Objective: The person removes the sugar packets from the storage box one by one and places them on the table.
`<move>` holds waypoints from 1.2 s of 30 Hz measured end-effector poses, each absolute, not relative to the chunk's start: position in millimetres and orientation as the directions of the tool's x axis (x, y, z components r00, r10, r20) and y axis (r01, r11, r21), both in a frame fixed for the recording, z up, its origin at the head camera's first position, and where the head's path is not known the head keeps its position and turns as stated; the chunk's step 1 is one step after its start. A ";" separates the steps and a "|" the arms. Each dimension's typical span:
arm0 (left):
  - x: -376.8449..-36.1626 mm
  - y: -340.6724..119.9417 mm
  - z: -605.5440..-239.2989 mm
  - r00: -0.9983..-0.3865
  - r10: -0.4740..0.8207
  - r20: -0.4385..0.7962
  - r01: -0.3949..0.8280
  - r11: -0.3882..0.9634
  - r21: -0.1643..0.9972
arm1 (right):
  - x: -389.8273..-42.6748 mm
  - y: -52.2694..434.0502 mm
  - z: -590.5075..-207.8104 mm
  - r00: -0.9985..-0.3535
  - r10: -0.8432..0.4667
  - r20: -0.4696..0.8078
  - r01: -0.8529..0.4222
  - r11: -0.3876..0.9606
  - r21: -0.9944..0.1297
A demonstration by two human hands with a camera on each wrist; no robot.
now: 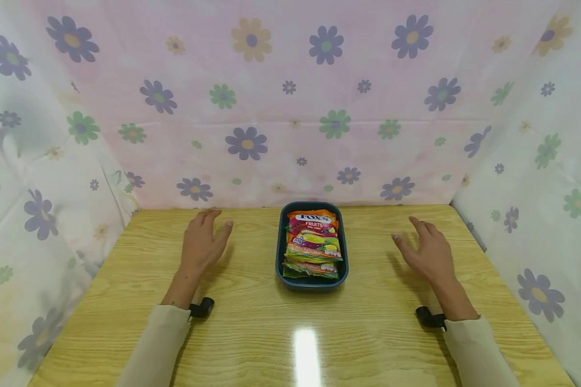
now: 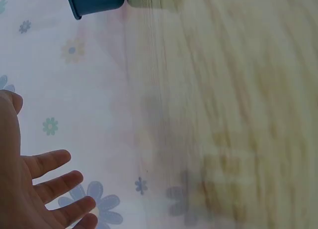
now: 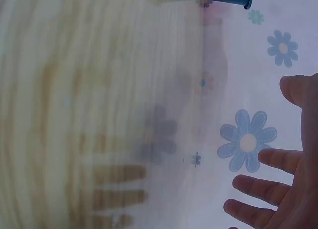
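Left hand (image 1: 202, 243): flat, fingers spread, holds nothing.
Right hand (image 1: 427, 250): same.
Candy bags (image 1: 313, 243): light, crinkly, slippery; pinch top edge.
Tray (image 1: 280, 252): stiff.

My wooden desk, curtained in flowers

I see the light-grained desk (image 1: 252, 333) walled at nine, twelve and three o'clock by pale flowered cloth (image 1: 290, 107), with a bright glare patch (image 1: 306, 352) at six o'clock.

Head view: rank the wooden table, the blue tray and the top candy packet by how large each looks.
1. wooden table
2. blue tray
3. top candy packet

The order is clear: the packet lies inside the tray, and the tray sits on the table.
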State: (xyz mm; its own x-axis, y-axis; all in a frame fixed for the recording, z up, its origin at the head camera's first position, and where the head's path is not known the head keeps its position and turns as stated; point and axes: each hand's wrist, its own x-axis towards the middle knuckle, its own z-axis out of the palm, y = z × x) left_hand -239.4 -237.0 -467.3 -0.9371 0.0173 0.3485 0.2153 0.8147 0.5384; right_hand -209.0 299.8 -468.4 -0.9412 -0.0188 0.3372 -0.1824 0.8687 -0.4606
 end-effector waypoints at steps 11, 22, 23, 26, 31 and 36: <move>-239.1 -220.3 -464.4 -0.967 0.019 0.254 0.197 0.686 0.700 | -206.6 288.1 -461.3 -0.946 -0.035 0.322 -0.200 0.845 -0.497; -237.1 -205.3 -467.7 -0.975 0.043 0.218 0.200 0.601 0.774 | -205.8 276.6 -456.0 -0.933 -0.046 0.356 -0.237 0.824 -0.515; -236.7 -203.7 -468.1 -0.975 0.047 0.218 0.203 0.592 0.780 | -205.9 275.4 -455.4 -0.934 -0.047 0.355 -0.238 0.824 -0.515; -235.9 -199.0 -469.8 -0.972 0.059 0.229 0.221 0.570 0.791 | -206.0 271.2 -454.0 -0.934 -0.049 0.354 -0.239 0.821 -0.518; -235.0 -191.2 -473.4 -0.966 0.081 0.245 0.248 0.542 0.803 | -207.3 262.2 -451.8 -0.931 -0.062 0.359 -0.254 0.817 -0.518; -234.5 -182.3 -477.0 -0.965 0.098 0.244 0.260 0.510 0.820 | -211.8 255.9 -451.7 -0.929 -0.072 0.364 -0.262 0.821 -0.506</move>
